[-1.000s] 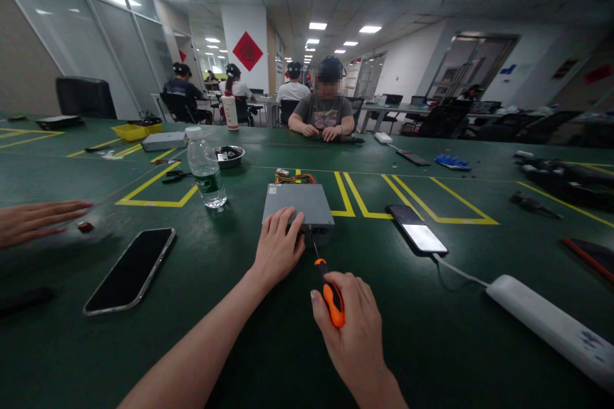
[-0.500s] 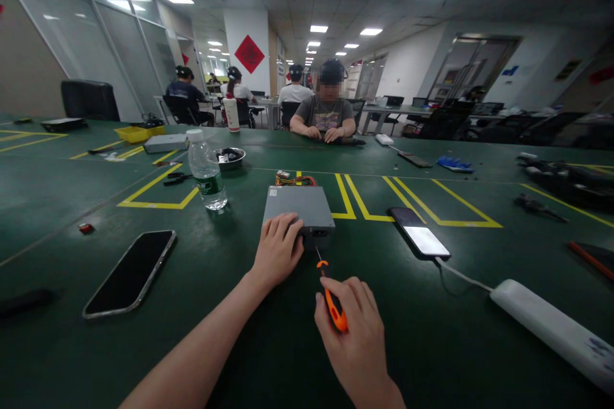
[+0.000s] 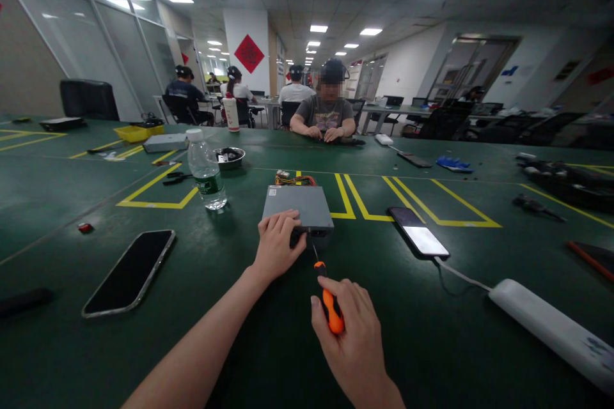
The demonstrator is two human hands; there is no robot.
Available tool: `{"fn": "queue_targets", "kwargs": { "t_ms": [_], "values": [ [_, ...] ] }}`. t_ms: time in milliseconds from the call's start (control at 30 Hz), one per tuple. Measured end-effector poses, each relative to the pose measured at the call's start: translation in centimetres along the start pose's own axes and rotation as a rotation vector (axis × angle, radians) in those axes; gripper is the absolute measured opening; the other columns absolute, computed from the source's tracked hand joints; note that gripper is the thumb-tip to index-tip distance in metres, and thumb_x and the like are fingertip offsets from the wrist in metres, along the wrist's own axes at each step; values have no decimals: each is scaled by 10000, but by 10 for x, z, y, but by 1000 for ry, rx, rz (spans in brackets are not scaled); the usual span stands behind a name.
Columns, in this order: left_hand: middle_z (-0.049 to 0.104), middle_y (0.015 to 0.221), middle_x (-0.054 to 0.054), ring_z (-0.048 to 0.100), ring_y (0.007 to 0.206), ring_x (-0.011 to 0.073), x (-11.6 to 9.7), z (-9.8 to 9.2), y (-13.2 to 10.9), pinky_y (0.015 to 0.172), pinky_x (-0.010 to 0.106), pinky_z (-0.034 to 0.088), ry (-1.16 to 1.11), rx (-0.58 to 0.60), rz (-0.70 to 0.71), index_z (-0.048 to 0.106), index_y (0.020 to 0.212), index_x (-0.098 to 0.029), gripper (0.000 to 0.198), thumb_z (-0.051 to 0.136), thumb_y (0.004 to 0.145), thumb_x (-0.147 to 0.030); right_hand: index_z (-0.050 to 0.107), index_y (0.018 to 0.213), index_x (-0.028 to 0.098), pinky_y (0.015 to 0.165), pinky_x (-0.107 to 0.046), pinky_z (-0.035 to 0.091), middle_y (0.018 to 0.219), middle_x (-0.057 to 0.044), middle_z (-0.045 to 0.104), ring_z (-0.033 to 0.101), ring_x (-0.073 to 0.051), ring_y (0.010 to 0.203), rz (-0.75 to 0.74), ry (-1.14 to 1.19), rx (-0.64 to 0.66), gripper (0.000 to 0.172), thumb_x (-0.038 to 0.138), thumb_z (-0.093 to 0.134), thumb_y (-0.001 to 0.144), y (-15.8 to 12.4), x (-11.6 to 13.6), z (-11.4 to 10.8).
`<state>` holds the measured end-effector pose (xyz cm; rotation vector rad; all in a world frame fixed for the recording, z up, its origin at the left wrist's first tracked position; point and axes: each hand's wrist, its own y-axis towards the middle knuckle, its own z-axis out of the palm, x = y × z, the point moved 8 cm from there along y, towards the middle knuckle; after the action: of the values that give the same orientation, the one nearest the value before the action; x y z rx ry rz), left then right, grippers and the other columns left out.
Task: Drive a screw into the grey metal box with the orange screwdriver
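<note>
A grey computer power supply (image 3: 297, 200) lies on the green table with its socket side facing me. Its bundle of coloured cables (image 3: 295, 180) comes out at the far side. My left hand (image 3: 279, 243) grips the near left corner, fingers on top and thumb at the front face. In my right hand (image 3: 352, 326) is an orange and black screwdriver (image 3: 332, 308), held between thumb and fingers. Its thin shaft points up at the front face beside the socket; whether the tip touches a screw is too small to tell.
To the left stand a water bottle (image 3: 207, 172), a metal bowl (image 3: 231, 158) and a dark phone (image 3: 130, 271). On the right, a lit phone (image 3: 419, 232) is cabled to a white power strip (image 3: 551, 332). A person (image 3: 326, 112) sits across the table.
My left thumb has shifted right along the front face, towards the socket. The screwdriver and my right hand have moved slightly left, and the handle has turned.
</note>
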<state>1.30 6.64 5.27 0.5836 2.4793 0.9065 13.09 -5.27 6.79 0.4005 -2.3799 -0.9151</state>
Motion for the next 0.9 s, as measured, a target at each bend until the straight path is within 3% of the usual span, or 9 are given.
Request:
{"fn": "queue_targets", "kwargs": {
  "t_ms": [200, 333, 433, 633, 800, 900],
  "values": [
    [614, 1135, 50, 511, 1068, 219, 3, -3, 1, 881, 403, 288, -7, -16, -16, 519, 901, -225, 142, 559, 781, -289, 477, 1062, 185, 582, -270, 470, 850, -41, 594, 577, -154, 696, 142, 62, 35, 233, 323, 462, 875, -6, -14, 6],
    [619, 1122, 40, 517, 1056, 214, 2, -4, 2, 864, 397, 295, 6, -32, -19, 517, 892, -223, 142, 567, 776, -286, 508, 930, 189, 583, -290, 440, 740, -19, 545, 534, -153, 637, 38, 2, -41, 105, 224, 452, 848, -2, -3, 1],
    [615, 1126, 44, 516, 1053, 218, 2, -3, 1, 864, 402, 297, 1, -30, -23, 521, 896, -224, 141, 568, 774, -280, 530, 897, 202, 598, -309, 423, 712, -10, 532, 524, -162, 633, -9, -45, -48, 101, 216, 447, 842, 0, 2, -2],
    [608, 1137, 58, 510, 1058, 226, 3, -3, 1, 861, 408, 301, 6, -25, -19, 530, 912, -222, 137, 552, 788, -277, 502, 1018, 213, 623, -302, 466, 864, -39, 611, 589, -180, 746, 131, 3, 5, 205, 353, 464, 874, -5, -12, 4],
    [599, 1156, 44, 501, 1073, 218, 2, -2, 0, 862, 404, 302, 15, -17, -8, 524, 913, -222, 131, 548, 796, -277, 518, 935, 201, 678, -326, 446, 715, -4, 568, 562, -154, 655, -51, -22, -57, 105, 191, 479, 837, -2, 3, 1],
    [598, 1158, 47, 497, 1076, 223, 3, -2, 0, 860, 404, 303, 22, -12, -7, 523, 918, -223, 132, 540, 802, -284, 529, 953, 211, 676, -328, 438, 732, -6, 566, 558, -158, 671, -42, -25, -21, 120, 209, 480, 843, -1, 3, 3]
  ]
}}
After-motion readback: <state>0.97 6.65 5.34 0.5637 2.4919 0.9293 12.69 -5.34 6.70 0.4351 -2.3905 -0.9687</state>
